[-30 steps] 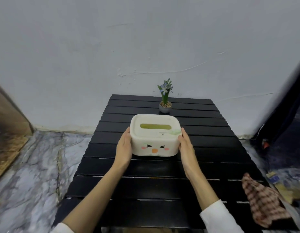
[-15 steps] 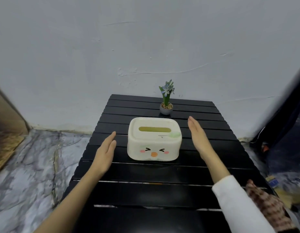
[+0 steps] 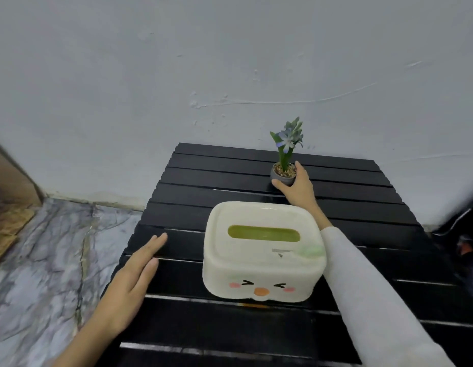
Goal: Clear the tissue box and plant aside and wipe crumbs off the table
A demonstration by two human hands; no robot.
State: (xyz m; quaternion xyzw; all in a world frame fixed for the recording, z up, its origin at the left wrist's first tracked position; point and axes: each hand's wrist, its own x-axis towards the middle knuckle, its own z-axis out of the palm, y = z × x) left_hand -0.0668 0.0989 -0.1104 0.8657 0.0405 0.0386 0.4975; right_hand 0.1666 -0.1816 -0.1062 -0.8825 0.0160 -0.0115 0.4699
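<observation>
Tissue box: cream, rounded-corner, green slot in the lid, cartoon face (closed eyes, pink cheeks, orange beak) on the near side; sits upright and level on the black slatted table, roughly mid-table, nothing touching it. Plant: small, blue-flowered, green leaves, upright in a little grey pot topped with pebbles; stands on the far slats near the wall, behind the box and well apart from it. Crumbs: cannot be made out on the dark slats.
</observation>
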